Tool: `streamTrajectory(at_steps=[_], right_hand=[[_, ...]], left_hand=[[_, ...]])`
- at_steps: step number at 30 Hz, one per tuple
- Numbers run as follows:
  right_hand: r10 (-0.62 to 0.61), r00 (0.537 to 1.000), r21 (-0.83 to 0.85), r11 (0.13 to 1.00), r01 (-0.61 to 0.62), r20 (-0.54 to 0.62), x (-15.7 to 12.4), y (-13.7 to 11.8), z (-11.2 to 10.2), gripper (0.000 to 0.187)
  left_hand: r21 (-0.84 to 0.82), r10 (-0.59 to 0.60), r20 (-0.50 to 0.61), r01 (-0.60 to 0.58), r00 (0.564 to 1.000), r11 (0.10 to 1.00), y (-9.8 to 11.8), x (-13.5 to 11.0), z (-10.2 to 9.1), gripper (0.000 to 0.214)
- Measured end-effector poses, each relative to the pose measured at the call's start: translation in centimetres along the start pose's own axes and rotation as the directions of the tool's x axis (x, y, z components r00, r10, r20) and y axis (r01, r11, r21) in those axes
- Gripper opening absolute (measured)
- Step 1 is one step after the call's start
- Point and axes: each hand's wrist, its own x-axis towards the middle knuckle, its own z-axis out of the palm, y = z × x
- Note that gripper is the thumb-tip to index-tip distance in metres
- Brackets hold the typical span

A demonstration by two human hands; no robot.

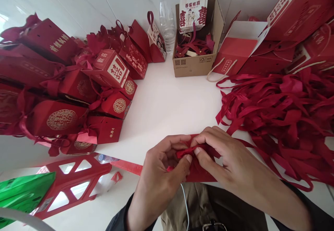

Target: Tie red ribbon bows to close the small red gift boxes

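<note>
At the table's front edge, my left hand (167, 170) and my right hand (221, 151) meet over a red paper box (199, 171). Both hands are closed, thumbs and forefingers pinching a dark red ribbon (186, 151) bunched between them. The box lies beneath the fingers and is partly covered by them. Beside my right hand, a large heap of loose red ribbons (281, 116) spreads over the right of the table. A strand runs from the heap towards my right hand.
Many red gift boxes with bows (62, 119) crowd the left. At the back stand a clear plastic bottle (167, 22) and a cardboard carton (194, 65) holding printed cards (193, 11). Red bags (235, 49) stand at the back right. Below left are a red plastic stool (75, 182) and a green bag (28, 192).
</note>
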Motion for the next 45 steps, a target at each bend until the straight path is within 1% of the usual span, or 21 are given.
streamTrajectory(at_steps=[5, 9, 11, 13, 16, 19, 21, 23, 25, 28, 29, 30, 31, 32, 35, 36, 38, 41, 43, 45], right_hand=[[-0.032, 0.999, -0.015, 0.999, 0.032, 0.017, -0.1, 0.3, -0.1, 0.013], [-0.023, 1.000, -0.042, 0.999, 0.023, 0.019, 0.0, 0.2, -0.1, 0.014], [-0.016, 1.000, -0.045, 0.999, 0.017, 0.019, -0.1, 0.1, -0.1, 0.013], [-0.017, 1.000, -0.049, 0.999, 0.018, 0.016, -0.2, 0.0, -0.1, 0.012], [-0.021, 0.999, -0.045, 0.999, 0.022, 0.028, -0.3, 0.0, -0.1, 0.011], [-0.022, 0.999, 0.000, 1.000, 0.022, 0.043, -0.4, 0.1, -0.2, 0.012], [0.001, 0.998, 0.073, 0.997, -0.005, 0.056, -0.4, 0.2, -0.5, 0.016], [0.042, 0.997, 0.144, 0.988, -0.050, 0.061, -0.3, 0.3, -0.8, 0.027], [0.065, 0.996, 0.156, 0.985, -0.074, 0.057, -0.2, 0.4, -1.0, 0.036], [0.055, 0.996, 0.112, 0.992, -0.063, 0.072, 0.1, 0.6, -1.3, 0.030], [0.053, 0.995, 0.111, 0.992, -0.062, 0.083, 0.1, 0.6, -1.3, 0.028], [0.055, 0.994, 0.119, 0.991, -0.066, 0.093, 0.2, 0.6, -1.4, 0.026], [0.063, 0.993, 0.134, 0.988, -0.077, 0.102, 0.2, 0.6, -1.4, 0.025], [0.074, 0.991, 0.149, 0.985, -0.090, 0.110, 0.2, 0.6, -1.5, 0.024], [0.097, 0.987, 0.168, 0.979, -0.118, 0.128, 0.2, 0.5, -1.5, 0.022], [0.104, 0.986, 0.156, 0.980, -0.123, 0.129, 0.2, 0.4, -1.5, 0.022], [0.109, 0.987, 0.121, 0.985, -0.123, 0.117, 0.1, 0.4, -1.4, 0.022], [0.100, 0.992, 0.101, 0.989, -0.107, 0.078, -0.1, 0.3, -1.0, 0.022], [0.085, 0.994, 0.110, 0.990, -0.092, 0.067, -0.1, 0.4, -0.8, 0.022], [0.075, 0.995, 0.109, 0.991, -0.082, 0.067, -0.1, 0.4, -0.8, 0.021]], left_hand=[[0.100, 0.055, -0.073, -0.048, 0.996, 0.994, -0.3, -0.1, 0.2, 0.029], [0.179, 0.109, -0.101, -0.089, 0.989, 0.980, -0.5, -0.4, 0.7, 0.026], [0.254, 0.142, -0.146, -0.102, 0.979, 0.962, -0.7, -0.6, 1.0, 0.024], [0.340, 0.191, -0.203, -0.113, 0.960, 0.934, -1.0, -0.9, 1.5, 0.024], [0.490, 0.321, -0.261, -0.161, 0.911, 0.857, -1.6, -1.1, 2.0, 0.025], [0.608, 0.478, -0.257, -0.244, 0.840, 0.756, -2.1, -1.1, 2.3, 0.024], [0.635, 0.542, -0.250, -0.286, 0.803, 0.718, -2.4, -1.0, 2.3, 0.023], [0.645, 0.580, -0.239, -0.319, 0.779, 0.695, -2.7, -1.0, 2.3, 0.025], [0.666, 0.636, -0.218, -0.363, 0.740, 0.651, -3.0, -1.0, 2.3, 0.028], [0.682, 0.726, -0.220, -0.429, 0.651, 0.592, -3.3, -0.9, 2.4, 0.030], [0.678, 0.743, -0.226, -0.446, 0.630, 0.584, -3.4, -0.9, 2.4, 0.030], [0.672, 0.752, -0.229, -0.459, 0.619, 0.582, -3.5, -0.9, 2.4, 0.030], [0.667, 0.752, -0.229, -0.463, 0.618, 0.583, -3.5, -0.9, 2.4, 0.030], [0.671, 0.745, -0.222, -0.456, 0.629, 0.585, -3.6, -0.9, 2.3, 0.030], [0.698, 0.703, -0.216, -0.396, 0.678, 0.597, -3.7, -1.2, 2.1, 0.033], [0.702, 0.691, -0.222, -0.379, 0.688, 0.603, -3.8, -1.4, 2.0, 0.033], [0.694, 0.677, -0.258, -0.356, 0.689, 0.626, -3.9, -1.5, 2.0, 0.035], [0.658, 0.660, -0.327, -0.339, 0.676, 0.673, -4.0, -1.6, 2.0, 0.037], [0.652, 0.649, -0.326, -0.333, 0.687, 0.681, -3.9, -1.6, 1.9, 0.037], [0.673, 0.642, -0.284, -0.328, 0.712, 0.663, -3.7, -1.5, 1.8, 0.038]])
